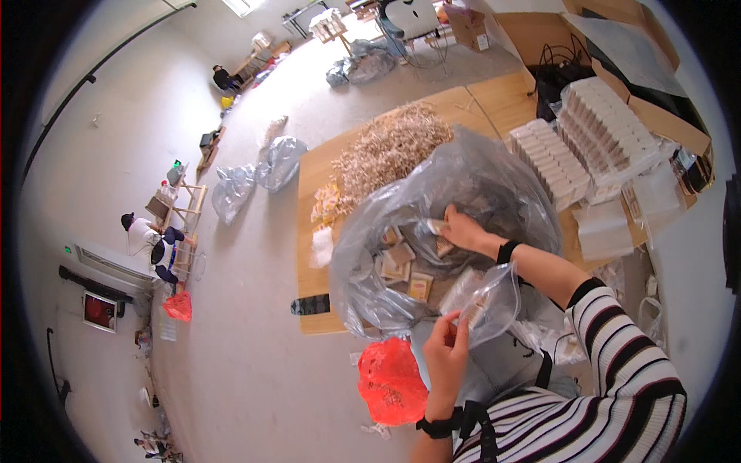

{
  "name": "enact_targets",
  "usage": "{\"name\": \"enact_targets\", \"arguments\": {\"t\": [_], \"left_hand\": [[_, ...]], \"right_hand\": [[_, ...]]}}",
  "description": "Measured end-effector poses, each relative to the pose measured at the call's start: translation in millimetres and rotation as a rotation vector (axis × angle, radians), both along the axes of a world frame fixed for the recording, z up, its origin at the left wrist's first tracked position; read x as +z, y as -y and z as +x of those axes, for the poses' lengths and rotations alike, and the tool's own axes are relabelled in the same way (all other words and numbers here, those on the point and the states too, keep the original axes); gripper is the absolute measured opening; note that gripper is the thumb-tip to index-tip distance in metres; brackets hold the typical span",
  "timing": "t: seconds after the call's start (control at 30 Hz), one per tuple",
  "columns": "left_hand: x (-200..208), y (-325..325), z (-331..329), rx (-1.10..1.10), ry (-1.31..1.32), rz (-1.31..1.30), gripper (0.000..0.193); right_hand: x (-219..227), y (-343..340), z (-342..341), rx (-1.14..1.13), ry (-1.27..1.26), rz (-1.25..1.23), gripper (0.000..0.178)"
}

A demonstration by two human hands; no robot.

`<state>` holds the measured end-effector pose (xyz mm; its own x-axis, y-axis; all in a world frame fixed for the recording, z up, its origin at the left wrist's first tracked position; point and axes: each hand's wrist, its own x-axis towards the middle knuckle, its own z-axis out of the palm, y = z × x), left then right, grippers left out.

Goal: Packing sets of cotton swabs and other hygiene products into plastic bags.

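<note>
Clear bag (502, 297) — hands (446, 361) apart, left one pinching it

Tan on the tabletop (312, 177), mottled dark grey on the strip (310, 305) by its near left corner, beige on the heap (390, 150). Translucent grey on the big bag (353, 266), red on the small bag (392, 380); white, black, maroon stripes on the sleeve (624, 349).
</note>
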<state>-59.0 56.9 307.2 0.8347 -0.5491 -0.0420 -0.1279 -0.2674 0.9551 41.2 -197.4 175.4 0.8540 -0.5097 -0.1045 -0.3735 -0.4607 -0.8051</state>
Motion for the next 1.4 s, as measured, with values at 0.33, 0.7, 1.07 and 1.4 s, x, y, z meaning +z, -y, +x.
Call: {"name": "enact_targets", "arguments": {"t": [0.33,0.7,1.07,1.4], "left_hand": [[-1.2,1.3,-4.1,0.009,-0.011,-0.009,0.020],[-4.7,1.3,1.8,0.004,-0.027,-0.034,0.016],[6.7,5.9,1.4,0.004,-0.089,0.016,0.020],[25.7,13.3,10.4,0.020,0.221,0.135,0.021]], "right_hand": [[-33.6,15.1,44.5,0.223,-0.359,-0.008,0.075],[-31.5,10.2,39.3,0.307,-0.159,0.788,0.044],[50.8,46.9,-52.8,0.193,0.012,0.530,0.042],[146.5,11.3,-201.2,0.086,0.352,0.983,0.030]]}}
